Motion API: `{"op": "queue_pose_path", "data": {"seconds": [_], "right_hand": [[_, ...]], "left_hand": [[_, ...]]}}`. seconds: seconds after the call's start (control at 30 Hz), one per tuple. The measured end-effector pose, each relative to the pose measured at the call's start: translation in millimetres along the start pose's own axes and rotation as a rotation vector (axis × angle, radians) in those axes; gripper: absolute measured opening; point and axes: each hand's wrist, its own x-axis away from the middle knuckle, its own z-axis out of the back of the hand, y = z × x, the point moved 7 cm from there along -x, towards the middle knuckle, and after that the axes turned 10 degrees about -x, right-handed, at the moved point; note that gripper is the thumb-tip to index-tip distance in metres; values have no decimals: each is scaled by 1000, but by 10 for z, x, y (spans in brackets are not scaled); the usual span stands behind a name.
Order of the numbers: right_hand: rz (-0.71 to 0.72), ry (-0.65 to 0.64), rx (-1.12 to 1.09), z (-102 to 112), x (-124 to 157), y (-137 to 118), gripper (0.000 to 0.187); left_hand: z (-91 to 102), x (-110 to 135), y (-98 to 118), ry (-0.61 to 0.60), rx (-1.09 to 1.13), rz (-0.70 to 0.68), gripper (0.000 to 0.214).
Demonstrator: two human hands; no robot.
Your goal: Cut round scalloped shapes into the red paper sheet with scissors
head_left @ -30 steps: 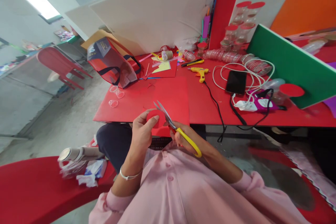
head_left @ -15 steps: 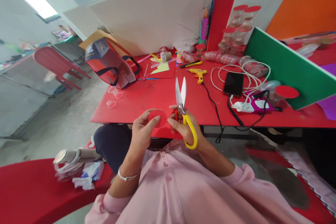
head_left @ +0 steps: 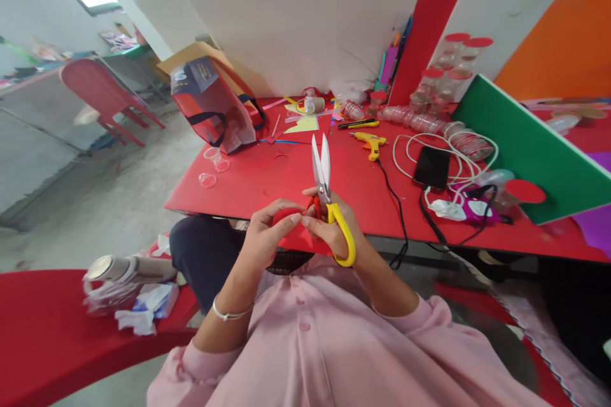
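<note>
While scissors point(head_left: 323, 173) stand beside, left hand point(head_left: 265, 236) pinches paper point(head_left: 292, 236).

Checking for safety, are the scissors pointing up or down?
Up: the scissors stand with blades above the handle, gripped in the right hand.

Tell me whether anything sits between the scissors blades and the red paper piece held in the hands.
Nothing visible blocks it. The left hand pinches the red paper piece, and the right hand, gripping the scissors, touches it too. The almost closed blades point up, away from the paper; only the right hand's fingers lie between.
</note>
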Motion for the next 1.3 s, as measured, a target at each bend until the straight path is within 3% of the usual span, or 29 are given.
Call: {"op": "queue_pose_path", "data": {"seconds": [0.13,0.23,0.37,0.5,0.57,0.63,0.73,0.87,1.07,1.3], "right_hand": [[-19,-47,-16,-68,-24,36,55],[-21,-10,-52,-47,-60,97,53],[16,93,-56,20,-92,170,54],[37,139,-33,97,-13,224,50],[36,81,65,112,69,253,51],[32,-1,257,115,158,307,64],[74,74,461,225,260,386,74],[43,175,471,360,356,560,71],[-31,-115,240,200,454,679,66],[-54,-175,263,-60,463,539,83]], "left_hand": [[143,-49,65,101,92,-45,14],[183,-61,-29,176,206,38,24],[-20,-11,-254,179,247,144,41],[-144,47,-319,335,281,65,36],[-145,51,-311,400,336,53,35],[-113,41,-289,435,379,59,35],[-35,30,-261,458,393,62,34],[47,35,-291,479,379,52,32],[66,52,-271,486,342,-26,23],[-8,50,-301,416,324,37,27]]}}
